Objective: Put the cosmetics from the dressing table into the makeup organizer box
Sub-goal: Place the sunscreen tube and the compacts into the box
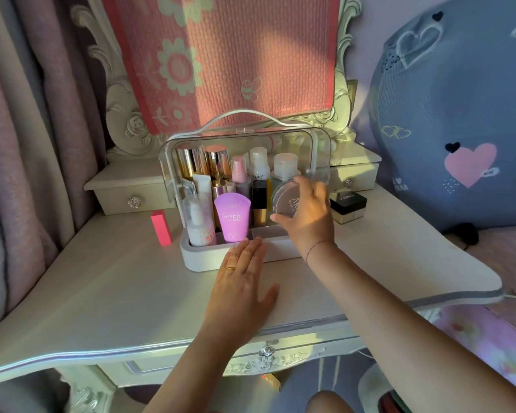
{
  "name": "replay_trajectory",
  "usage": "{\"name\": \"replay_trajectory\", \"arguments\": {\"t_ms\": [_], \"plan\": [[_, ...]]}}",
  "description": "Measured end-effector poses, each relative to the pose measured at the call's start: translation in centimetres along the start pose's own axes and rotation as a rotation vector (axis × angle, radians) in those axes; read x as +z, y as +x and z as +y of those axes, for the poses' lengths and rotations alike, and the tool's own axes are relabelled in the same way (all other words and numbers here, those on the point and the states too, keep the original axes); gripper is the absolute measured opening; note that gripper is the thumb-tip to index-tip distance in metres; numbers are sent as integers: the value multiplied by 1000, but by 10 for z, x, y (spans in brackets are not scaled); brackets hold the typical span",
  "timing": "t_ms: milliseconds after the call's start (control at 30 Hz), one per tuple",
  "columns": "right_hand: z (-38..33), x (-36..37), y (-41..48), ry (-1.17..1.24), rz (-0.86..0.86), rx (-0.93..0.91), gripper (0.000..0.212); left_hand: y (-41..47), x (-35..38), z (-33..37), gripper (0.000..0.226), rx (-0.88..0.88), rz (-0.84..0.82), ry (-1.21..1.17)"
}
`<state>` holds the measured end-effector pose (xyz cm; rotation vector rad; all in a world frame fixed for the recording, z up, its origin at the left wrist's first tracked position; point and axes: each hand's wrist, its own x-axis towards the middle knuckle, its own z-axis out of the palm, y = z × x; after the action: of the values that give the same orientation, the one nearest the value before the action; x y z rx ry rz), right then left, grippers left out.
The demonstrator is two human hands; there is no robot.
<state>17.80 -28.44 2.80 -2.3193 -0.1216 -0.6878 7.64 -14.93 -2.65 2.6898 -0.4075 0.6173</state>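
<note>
You've got the round compact [285,204] pinched in your right hand [307,213], tilted at the organizer box [209,257] opening, right end. Next it needs a free slot behind the front tray. Left hand [239,281] lies flat, fingers together, touching the box's front rim. A black-lidded jar [347,205] and pink block [161,227] wait on the desk [116,293], back near the little drawers.

Right hand [309,214] grips a round clear-lidded compact [284,201] inside the white clear-lidded organizer box [209,257]; left hand [240,281] lies flat on the white dressing table [108,293]
</note>
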Motion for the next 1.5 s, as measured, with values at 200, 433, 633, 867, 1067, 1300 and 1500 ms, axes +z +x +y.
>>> {"name": "replay_trajectory", "arguments": {"t_ms": [200,433,633,867,1067,1300,1500], "plan": [[0,13,3,-240,29,-4,70,0,2,-2,70,12,9,0],[8,13,14,-440,-34,-64,31,0,1,-1,70,13,10,-21],[15,5,8,-269,-12,-80,29,0,0,-1,70,12,11,-20],[55,-24,6,92,315,183,18,1,2,-2,69,7,14,-3],[94,-35,50,-2,3,460,84,0,2,-2,70,0,4,8],[113,-24,58,67,-73,493,73,1,1,-3,70,1,11,-5],[110,-37,29,352,62,498,68,1,3,-4,70,6,26,-12]]}}
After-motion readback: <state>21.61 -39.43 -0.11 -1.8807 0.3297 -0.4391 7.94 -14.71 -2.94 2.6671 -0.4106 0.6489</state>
